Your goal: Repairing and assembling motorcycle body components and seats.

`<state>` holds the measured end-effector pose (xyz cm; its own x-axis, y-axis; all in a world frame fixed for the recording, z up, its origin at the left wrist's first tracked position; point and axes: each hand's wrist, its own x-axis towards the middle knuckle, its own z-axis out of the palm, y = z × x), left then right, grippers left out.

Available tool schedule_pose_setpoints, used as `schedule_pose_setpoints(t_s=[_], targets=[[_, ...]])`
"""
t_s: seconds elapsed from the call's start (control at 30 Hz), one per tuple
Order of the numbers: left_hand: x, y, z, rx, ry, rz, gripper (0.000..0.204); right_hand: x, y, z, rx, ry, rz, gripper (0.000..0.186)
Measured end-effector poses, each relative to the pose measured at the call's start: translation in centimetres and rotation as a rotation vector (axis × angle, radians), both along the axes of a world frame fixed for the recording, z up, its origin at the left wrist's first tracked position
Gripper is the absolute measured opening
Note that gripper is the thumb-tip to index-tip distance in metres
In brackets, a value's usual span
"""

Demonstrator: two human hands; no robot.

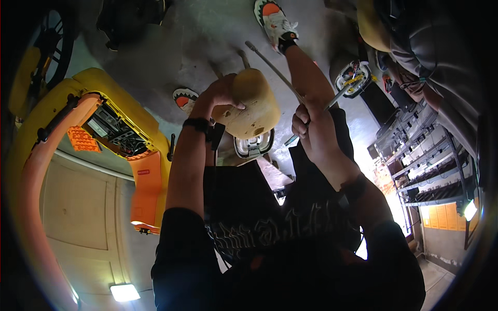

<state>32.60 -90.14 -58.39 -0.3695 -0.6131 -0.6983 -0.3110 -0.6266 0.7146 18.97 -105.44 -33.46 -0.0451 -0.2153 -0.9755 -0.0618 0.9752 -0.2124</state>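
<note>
My left hand [224, 94] grips the side of a worn, yellowish foam block [255, 106] with rounded corners and small torn spots. Its thumb lies over the face, while the other fingers are partly hidden. A short metal post [243, 58] sticks out beyond the block's far edge. To the right, my right hand [310, 124] is closed round a long metal tool [275, 70] that looks like a bent-bar wrench. One shaft points up and left past the foam; a shorter bar runs out to the right. The tool's end is apart from the foam.
At left stands a yellow and orange machine body [116, 98] with an open electronics bay. A white and black housing [254, 144] lies below the foam, and a similar housing [354, 78] with wires lies at right. Metal shelving [430, 166] stands at far right, near another person's sleeve [441, 67].
</note>
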Motion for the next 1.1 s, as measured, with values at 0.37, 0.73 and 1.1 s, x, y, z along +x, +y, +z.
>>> schedule_pose_setpoints(t_s=[0.37,0.73,1.1], targets=[[-10.3,-2.4,-0.2,0.132,0.104,-0.195,0.076,-0.9,-3.9,1.0,0.113,-0.019,0.048,0.031],[-14.3,3.0,0.6,0.105,-0.027,-0.241,0.083,-2.1,-2.5,0.6,0.142,0.006,0.014,0.025],[-12.7,9.5,-2.6,0.133,0.098,-0.174,0.105,-2.2,-0.5,0.0,0.133,-0.01,0.052,0.032]])
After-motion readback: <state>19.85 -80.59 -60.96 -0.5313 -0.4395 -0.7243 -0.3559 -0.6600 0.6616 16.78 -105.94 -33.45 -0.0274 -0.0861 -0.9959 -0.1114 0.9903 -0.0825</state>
